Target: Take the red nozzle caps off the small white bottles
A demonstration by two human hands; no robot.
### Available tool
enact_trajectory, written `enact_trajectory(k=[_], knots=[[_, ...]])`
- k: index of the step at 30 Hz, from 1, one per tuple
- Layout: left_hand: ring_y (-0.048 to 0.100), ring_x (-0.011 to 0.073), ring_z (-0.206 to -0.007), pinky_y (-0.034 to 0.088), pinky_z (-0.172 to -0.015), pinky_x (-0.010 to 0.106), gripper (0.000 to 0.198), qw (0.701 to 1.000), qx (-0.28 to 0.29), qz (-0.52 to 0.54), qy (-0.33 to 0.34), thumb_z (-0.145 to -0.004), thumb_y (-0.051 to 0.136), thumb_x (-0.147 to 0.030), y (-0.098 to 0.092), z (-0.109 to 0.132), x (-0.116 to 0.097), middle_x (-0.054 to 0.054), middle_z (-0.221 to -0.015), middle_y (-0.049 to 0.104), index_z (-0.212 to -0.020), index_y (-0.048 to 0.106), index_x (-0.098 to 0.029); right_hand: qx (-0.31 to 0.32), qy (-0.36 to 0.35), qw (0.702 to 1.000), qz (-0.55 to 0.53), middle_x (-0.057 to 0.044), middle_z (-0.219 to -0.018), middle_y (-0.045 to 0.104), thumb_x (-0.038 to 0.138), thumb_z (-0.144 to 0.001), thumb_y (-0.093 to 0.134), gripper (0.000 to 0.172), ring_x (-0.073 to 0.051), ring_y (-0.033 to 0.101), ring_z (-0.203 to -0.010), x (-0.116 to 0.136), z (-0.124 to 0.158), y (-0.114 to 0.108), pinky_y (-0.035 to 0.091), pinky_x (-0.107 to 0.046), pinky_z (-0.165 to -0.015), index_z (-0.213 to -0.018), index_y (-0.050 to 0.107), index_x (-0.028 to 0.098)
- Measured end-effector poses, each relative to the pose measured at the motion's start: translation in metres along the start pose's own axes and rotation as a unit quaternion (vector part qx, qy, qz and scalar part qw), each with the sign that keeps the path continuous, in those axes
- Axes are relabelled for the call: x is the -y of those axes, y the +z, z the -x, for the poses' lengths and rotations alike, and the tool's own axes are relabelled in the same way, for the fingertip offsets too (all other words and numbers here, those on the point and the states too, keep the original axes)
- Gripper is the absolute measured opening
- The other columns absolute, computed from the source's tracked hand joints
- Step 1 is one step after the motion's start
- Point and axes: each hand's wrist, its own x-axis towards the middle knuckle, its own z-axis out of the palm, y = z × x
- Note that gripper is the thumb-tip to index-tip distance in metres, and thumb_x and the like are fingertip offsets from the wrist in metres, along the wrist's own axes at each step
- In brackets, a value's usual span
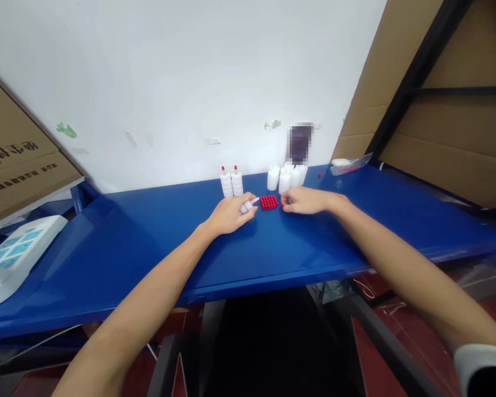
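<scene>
My left hand (230, 215) is wrapped round a white squeeze bottle (246, 207), tilted so that its bare white nozzle points up and right. Just right of that nozzle sits a tight block of small red caps (268, 202) in rows. On the far side of the block, my right hand (305, 200) is closed in a pinch, with a bit of red, a red cap (283, 207), at its fingertips. Two white bottles with red-tipped nozzles (237, 183) stand upright behind my left hand. Several white bottles (285, 181) without visible red caps stand behind my right hand.
Everything stands on a blue table (149, 231) against a white wall. A loose red cap (319, 175) and a clear plastic bag (351, 164) lie at the back right. A white device with blue panels (20, 248) is at the left edge, beside cardboard (16, 149).
</scene>
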Motion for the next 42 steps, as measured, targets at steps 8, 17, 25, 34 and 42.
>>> enact_trajectory(k=[8,17,25,34,42], knots=[[0.059,0.0149,-0.066,0.043,-0.066,0.028,0.029,1.0,0.005,-0.001,0.002,-0.097,0.051,-0.044,-0.0008,-0.0005,-0.0004,0.001,-0.084,0.07,-0.111,0.064,-0.022,-0.018,-0.021,1.0,-0.005,-0.001,-0.07,0.065,0.026,-0.084,0.059,0.008,-0.016,0.057,-0.063,-0.0044,-0.0016,0.0028,0.038,-0.029,-0.061,-0.088,0.063,0.02],[0.059,0.0154,-0.066,0.043,-0.066,0.028,0.03,1.0,0.004,-0.003,0.001,-0.097,0.051,-0.044,-0.0014,-0.0008,0.0009,0.002,-0.085,0.071,-0.112,0.064,-0.021,-0.024,-0.011,0.999,-0.021,-0.004,-0.078,0.069,0.024,-0.088,0.057,0.013,-0.017,0.059,-0.067,-0.0067,-0.005,0.0046,0.041,-0.029,-0.064,-0.096,0.065,0.017],[0.057,0.0145,-0.063,0.041,-0.063,0.027,0.031,1.0,0.006,-0.002,-0.006,-0.097,0.051,-0.044,-0.0024,-0.0009,0.0004,0.001,-0.081,0.069,-0.112,0.064,-0.021,-0.027,-0.005,1.0,-0.011,-0.007,-0.083,0.071,0.028,-0.09,0.057,0.017,-0.018,0.062,-0.071,-0.0031,-0.004,0.003,0.042,-0.03,-0.069,-0.097,0.066,0.016],[0.059,0.0155,-0.065,0.043,-0.065,0.028,0.031,1.0,0.007,-0.004,-0.007,-0.097,0.051,-0.044,-0.0031,-0.0007,-0.001,0.002,-0.084,0.071,-0.111,0.065,-0.021,-0.029,-0.01,1.0,-0.004,-0.007,-0.082,0.07,0.033,-0.093,0.056,0.018,-0.018,0.06,-0.07,-0.0016,-0.0042,0.0038,0.04,-0.029,-0.067,-0.096,0.064,0.017],[0.061,0.017,-0.067,0.043,-0.065,0.029,0.034,1.0,0.014,-0.014,-0.009,-0.098,0.049,-0.047,-0.0019,-0.0012,0.0014,0.002,-0.085,0.071,-0.115,0.064,-0.022,-0.03,-0.005,1.0,0.001,-0.006,-0.08,0.069,0.036,-0.093,0.055,0.021,-0.018,0.06,-0.07,-0.0016,-0.004,0.0038,0.04,-0.029,-0.068,-0.095,0.064,0.017]])
